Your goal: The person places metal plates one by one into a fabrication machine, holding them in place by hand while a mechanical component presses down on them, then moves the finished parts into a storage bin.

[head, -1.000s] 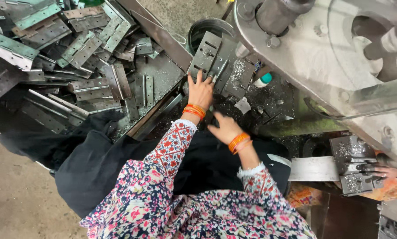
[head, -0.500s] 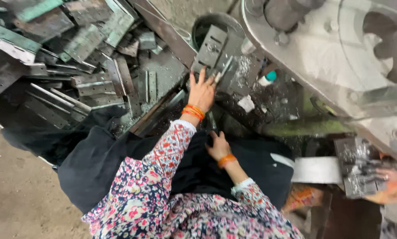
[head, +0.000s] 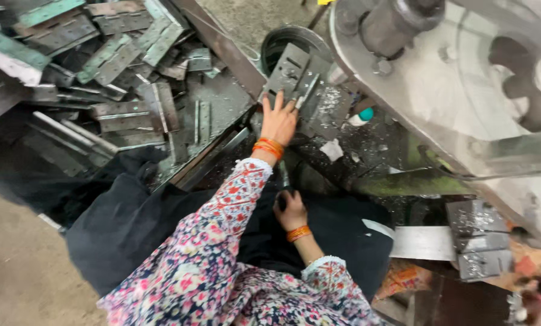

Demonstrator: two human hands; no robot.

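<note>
My left hand reaches forward in a floral sleeve with orange bangles. It lies flat with fingers spread on a stack of grey slotted metal plates at the edge of the machine bed. My right hand, also wearing orange bangles, is lower and closer to my body, over dark cloth. Its fingers are curled around a thin grey metal bar that points up toward the plates. Most of the bar is hidden by the hand and by shadow.
A tray on the left is piled with several grey-green metal hinge plates. A large machine wheel looms at the upper right. Steel blocks sit at the lower right, a dark round bucket behind the plates, and concrete floor at the lower left.
My right hand has drawn back from beside the left wrist toward my lap and curled shut. My left hand has stayed on the plates.
</note>
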